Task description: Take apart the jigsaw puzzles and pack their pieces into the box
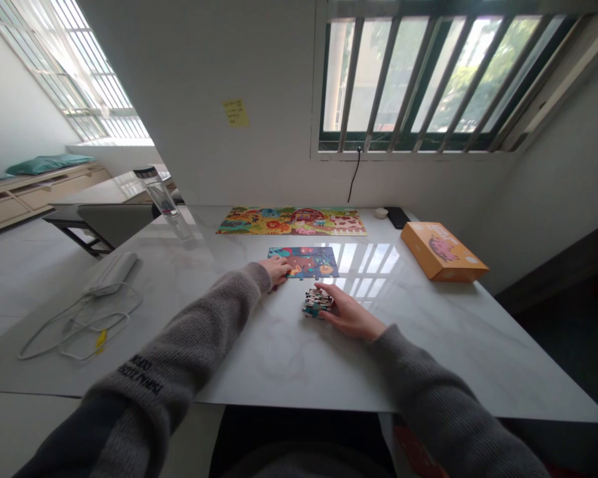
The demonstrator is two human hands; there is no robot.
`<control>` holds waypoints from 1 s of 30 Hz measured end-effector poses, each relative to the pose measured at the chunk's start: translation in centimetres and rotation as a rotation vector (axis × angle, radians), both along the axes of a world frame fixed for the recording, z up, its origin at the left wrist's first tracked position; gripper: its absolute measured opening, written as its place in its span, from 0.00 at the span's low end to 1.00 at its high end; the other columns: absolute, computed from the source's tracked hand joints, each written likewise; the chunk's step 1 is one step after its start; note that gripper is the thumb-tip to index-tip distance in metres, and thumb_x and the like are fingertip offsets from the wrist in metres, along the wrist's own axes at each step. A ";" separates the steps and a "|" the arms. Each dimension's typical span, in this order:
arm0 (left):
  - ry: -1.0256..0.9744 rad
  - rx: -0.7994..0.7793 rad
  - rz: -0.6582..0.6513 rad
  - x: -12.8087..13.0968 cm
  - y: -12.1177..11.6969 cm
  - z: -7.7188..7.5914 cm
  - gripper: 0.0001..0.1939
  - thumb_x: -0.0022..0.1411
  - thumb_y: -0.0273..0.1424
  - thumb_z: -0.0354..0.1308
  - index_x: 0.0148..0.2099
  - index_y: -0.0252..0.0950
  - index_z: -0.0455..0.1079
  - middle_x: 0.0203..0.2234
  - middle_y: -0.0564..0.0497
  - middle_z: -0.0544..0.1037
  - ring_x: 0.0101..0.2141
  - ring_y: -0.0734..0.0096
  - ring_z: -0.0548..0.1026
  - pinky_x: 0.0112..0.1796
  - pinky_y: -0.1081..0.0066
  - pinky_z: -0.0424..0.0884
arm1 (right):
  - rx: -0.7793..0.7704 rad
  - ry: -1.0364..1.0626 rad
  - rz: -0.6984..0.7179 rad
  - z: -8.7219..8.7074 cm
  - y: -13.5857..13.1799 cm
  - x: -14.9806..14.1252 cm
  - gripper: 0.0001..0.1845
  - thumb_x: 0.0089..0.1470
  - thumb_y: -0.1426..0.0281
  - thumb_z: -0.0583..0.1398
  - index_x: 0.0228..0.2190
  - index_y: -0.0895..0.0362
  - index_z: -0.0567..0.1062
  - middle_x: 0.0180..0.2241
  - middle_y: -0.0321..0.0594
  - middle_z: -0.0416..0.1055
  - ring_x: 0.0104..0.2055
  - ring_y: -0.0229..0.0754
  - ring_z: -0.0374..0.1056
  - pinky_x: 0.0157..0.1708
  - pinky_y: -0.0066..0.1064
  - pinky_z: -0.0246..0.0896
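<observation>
A small, partly built jigsaw puzzle [309, 260] with blue edges lies flat on the white marble table [428, 338]. My left hand [277, 269] rests on its near left corner, fingers curled down onto the pieces. Just in front of the puzzle sits a small pile of loose puzzle pieces [317, 302]. My right hand [349, 313] lies beside and partly around that pile, fingers touching it. Both arms wear grey knitted sleeves.
A finished farm-picture puzzle [292, 221] lies farther back. An orange box [442, 251] sits at the right, a dark phone [397, 216] behind it. At the left are a white power adapter [110, 273] with looped cable and a clear bottle [160, 190].
</observation>
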State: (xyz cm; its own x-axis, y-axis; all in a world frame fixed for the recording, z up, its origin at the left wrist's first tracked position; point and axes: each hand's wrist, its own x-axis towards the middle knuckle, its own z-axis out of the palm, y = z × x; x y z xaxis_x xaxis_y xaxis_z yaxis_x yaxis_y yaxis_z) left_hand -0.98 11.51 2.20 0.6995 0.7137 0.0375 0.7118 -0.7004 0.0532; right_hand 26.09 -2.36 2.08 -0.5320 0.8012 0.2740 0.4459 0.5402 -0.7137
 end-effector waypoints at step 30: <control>-0.353 0.047 0.137 3.2 -9.2 0.2 0.04 0.53 0.24 0.55 0.29 0.38 0.63 0.24 0.52 0.70 0.27 0.67 0.67 0.33 0.69 0.63 | 0.011 0.008 -0.012 -0.4 0.1 -0.1 0.35 0.55 0.73 0.61 0.62 0.52 0.58 0.57 0.50 0.64 0.56 0.51 0.65 0.55 0.46 0.63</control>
